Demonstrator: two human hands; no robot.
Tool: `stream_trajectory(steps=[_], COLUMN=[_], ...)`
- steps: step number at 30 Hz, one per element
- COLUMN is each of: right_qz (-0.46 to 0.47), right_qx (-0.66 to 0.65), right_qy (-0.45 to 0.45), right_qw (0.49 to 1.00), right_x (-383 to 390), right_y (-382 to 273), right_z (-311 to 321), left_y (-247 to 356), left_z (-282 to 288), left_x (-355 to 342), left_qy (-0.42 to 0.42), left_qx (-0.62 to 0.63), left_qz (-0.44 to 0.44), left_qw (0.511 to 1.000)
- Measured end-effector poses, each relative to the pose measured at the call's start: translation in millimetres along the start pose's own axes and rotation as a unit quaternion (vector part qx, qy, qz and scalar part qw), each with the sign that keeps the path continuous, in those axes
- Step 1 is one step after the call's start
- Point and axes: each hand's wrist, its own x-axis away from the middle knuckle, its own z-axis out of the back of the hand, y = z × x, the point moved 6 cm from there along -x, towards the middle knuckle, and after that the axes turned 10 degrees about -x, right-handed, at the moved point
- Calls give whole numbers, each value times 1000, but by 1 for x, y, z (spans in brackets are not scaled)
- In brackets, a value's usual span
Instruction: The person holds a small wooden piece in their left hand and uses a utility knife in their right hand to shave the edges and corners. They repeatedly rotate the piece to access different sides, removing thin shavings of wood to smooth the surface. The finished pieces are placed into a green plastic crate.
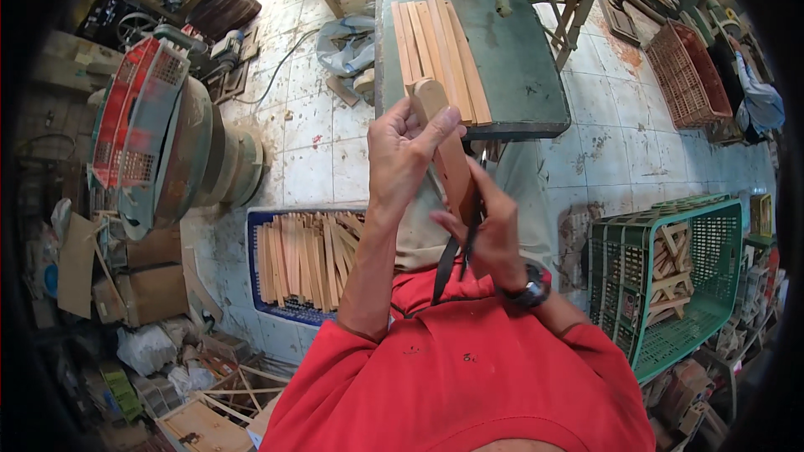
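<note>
The left hand [400, 151] clamps a wooden piece [453, 169] near the table's [521, 67] near edge; the right hand [494, 230], blurred, is at its near end, grip unclear; seemingly mid-handling, next calling for steady left hold

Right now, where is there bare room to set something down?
On the table, between the strips and its right edge. On the floor, between the table and the brown basket, beyond the green crate. It is crowded around the table's near left corner, where the left hand holds wood, and in the blue crate, packed with sticks.
</note>
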Motion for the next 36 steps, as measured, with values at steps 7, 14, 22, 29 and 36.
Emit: stream_trajectory(steps=[7,14,22,29,36], right_qz=[-96,-186,-253,-197,-122], right_qx=[-268,-479,-568,-302,-87], right_qy=[225,297,165,177,66], right_qw=[932,805,766,916,986], right_x=[-22,-47,-43,5,-5], right_y=[21,31,14,25,-23], right_z=[30,66,50,80,47], left_y=[-32,-18,40,98,11], left_z=[-16,-55,-37,34,2], left_x=[16,92,94,35,-26], left_qy=[-151,-118,-82,175,-81], left_qx=[-57,-209,-224,-97,158], left_qz=[-33,-341,-539,-385,-94], left_qw=[986,909,808,901,980])
